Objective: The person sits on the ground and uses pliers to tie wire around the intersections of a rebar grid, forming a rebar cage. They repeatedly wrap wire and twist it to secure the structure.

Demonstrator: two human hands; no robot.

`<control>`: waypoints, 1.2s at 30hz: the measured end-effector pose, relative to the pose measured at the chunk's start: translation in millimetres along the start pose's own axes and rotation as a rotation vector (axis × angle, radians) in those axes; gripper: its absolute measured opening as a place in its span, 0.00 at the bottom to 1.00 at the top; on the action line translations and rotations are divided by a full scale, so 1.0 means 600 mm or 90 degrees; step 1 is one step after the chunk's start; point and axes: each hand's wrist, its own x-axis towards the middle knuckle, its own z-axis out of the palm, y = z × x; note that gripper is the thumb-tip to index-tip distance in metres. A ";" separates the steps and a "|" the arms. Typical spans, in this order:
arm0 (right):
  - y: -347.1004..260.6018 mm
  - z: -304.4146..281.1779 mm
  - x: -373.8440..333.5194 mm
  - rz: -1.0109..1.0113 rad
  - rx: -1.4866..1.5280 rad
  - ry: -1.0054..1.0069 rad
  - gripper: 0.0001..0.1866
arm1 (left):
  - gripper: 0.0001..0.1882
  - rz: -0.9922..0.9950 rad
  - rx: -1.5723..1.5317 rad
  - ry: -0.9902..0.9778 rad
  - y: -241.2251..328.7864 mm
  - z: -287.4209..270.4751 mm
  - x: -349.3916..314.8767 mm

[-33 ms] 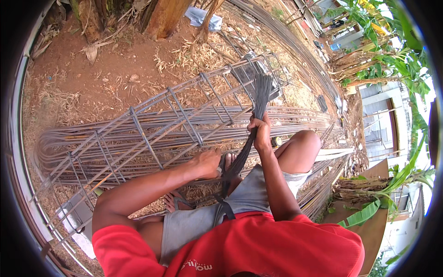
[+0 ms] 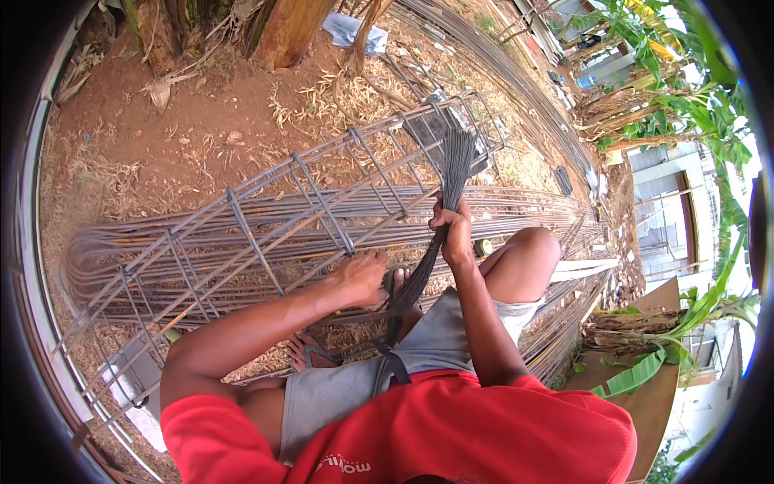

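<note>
In my right hand point(image 2: 453, 230) is a thick bundle of thin dark tie wires point(image 2: 459, 161), gripped around its middle. The upper ends fan out past my fist, and the lower part bends down toward my lap. My left hand point(image 2: 361, 278) is curled closed beside a corner of the long rebar cage point(image 2: 322, 202). Whatever its fingers hold is mostly hidden; a greyish bit shows below them. The cage, made of long bars with square stirrups, lies slantwise in front of me.
Many long steel bars point(image 2: 153, 238) lie beneath and behind the cage, bent round at the left end. My raised right knee point(image 2: 536, 250) is beside the right forearm. Tree trunks point(image 2: 290, 32) stand at the far left, and a plywood sheet point(image 2: 629, 387) is at the right.
My left hand has shifted slightly away from me, closer to the cage bar. The right hand and the wire bundle have hardly moved.
</note>
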 end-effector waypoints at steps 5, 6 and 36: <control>-0.029 0.024 -0.022 -0.010 0.045 -0.221 0.25 | 0.61 0.057 -0.477 0.192 -0.023 -0.139 0.031; -0.032 0.030 -0.030 0.021 -0.001 -0.233 0.26 | 0.63 0.102 -0.568 0.251 -0.020 -0.157 0.036; -0.241 0.111 -0.067 -0.092 -0.219 -0.243 0.16 | 0.45 0.161 -0.694 0.411 0.021 -0.128 0.056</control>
